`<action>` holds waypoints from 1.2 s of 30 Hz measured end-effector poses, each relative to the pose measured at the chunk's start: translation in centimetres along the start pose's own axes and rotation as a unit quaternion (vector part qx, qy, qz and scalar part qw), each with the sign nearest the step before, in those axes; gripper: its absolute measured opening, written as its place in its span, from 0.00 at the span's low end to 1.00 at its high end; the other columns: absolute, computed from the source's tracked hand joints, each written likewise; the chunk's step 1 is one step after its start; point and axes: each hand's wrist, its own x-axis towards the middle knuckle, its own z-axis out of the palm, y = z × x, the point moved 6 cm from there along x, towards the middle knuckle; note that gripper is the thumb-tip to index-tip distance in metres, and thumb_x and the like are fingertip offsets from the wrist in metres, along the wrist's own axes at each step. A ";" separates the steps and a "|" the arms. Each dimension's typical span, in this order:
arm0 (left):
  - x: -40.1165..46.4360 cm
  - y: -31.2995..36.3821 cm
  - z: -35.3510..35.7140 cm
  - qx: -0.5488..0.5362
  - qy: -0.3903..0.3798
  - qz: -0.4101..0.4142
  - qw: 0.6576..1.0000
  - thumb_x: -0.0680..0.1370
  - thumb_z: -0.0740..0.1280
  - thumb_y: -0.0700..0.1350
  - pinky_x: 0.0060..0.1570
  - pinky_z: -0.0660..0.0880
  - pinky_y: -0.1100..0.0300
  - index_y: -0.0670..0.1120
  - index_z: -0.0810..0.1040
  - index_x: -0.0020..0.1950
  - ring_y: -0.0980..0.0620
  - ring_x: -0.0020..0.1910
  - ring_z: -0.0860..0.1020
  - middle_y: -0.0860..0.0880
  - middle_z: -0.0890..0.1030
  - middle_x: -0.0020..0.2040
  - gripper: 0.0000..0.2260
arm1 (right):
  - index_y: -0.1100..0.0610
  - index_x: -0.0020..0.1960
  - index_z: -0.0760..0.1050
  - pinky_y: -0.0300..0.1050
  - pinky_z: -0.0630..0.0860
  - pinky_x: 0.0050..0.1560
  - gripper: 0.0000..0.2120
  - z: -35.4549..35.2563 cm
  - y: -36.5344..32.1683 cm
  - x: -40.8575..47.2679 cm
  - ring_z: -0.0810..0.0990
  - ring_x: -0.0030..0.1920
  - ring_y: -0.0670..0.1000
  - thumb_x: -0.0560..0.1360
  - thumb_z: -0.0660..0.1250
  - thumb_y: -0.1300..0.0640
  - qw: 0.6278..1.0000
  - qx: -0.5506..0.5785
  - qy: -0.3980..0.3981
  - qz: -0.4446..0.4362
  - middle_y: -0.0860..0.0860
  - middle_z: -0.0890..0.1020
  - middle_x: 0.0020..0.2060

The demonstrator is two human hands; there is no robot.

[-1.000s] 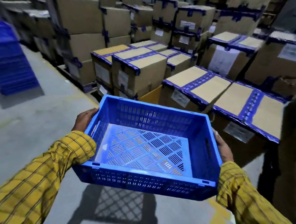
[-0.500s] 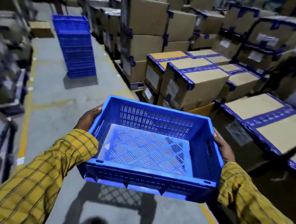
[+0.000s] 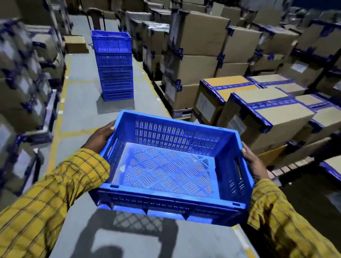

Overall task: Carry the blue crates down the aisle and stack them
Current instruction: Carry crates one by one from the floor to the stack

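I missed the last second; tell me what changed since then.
The view swung left down the aisle: the crate stack moved from the far left edge to ahead, upper centre, and the boxes slid right. Both hands, left and right, still grip the empty crate.

Both arms reach forward in yellow checked sleeves, elbows bent, wrists level. The left hand [image 3: 100,135] grips the left end wall of the blue crate [image 3: 171,166], thumb lying over the rim. The right hand [image 3: 253,164] clasps the opposite end wall.
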 end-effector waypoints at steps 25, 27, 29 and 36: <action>35.2 1.9 -12.0 0.105 0.157 -0.007 0.982 0.84 0.58 0.46 0.67 0.61 0.63 0.48 0.66 0.76 0.52 0.73 0.66 0.50 0.67 0.75 0.20 | 0.43 0.71 0.71 0.38 0.81 0.36 0.19 23.8 -6.1 41.3 0.80 0.51 0.48 0.81 0.62 0.51 0.990 -0.131 -0.054 -0.005 0.47 0.76 0.61; 38.0 1.9 -13.2 0.114 0.165 -0.006 0.980 0.84 0.58 0.46 0.66 0.61 0.64 0.48 0.65 0.77 0.52 0.73 0.65 0.50 0.67 0.76 0.20 | 0.40 0.70 0.72 0.42 0.82 0.45 0.18 25.5 -6.3 45.3 0.79 0.57 0.50 0.80 0.64 0.49 0.987 -0.140 -0.074 -0.002 0.48 0.73 0.69; 40.8 1.8 -14.5 0.118 0.169 -0.007 0.979 0.84 0.58 0.46 0.66 0.61 0.64 0.48 0.64 0.77 0.52 0.73 0.65 0.50 0.66 0.76 0.20 | 0.38 0.68 0.73 0.48 0.80 0.54 0.18 27.3 -6.6 49.1 0.76 0.64 0.53 0.79 0.65 0.48 0.985 -0.147 -0.087 -0.002 0.48 0.69 0.73; 51.4 0.9 -19.7 0.135 0.172 -0.003 0.976 0.84 0.56 0.46 0.69 0.58 0.64 0.48 0.63 0.78 0.52 0.75 0.62 0.51 0.63 0.77 0.21 | 0.37 0.66 0.74 0.58 0.69 0.70 0.24 34.2 -6.4 62.1 0.73 0.69 0.54 0.71 0.72 0.40 0.973 -0.197 -0.113 -0.034 0.49 0.72 0.71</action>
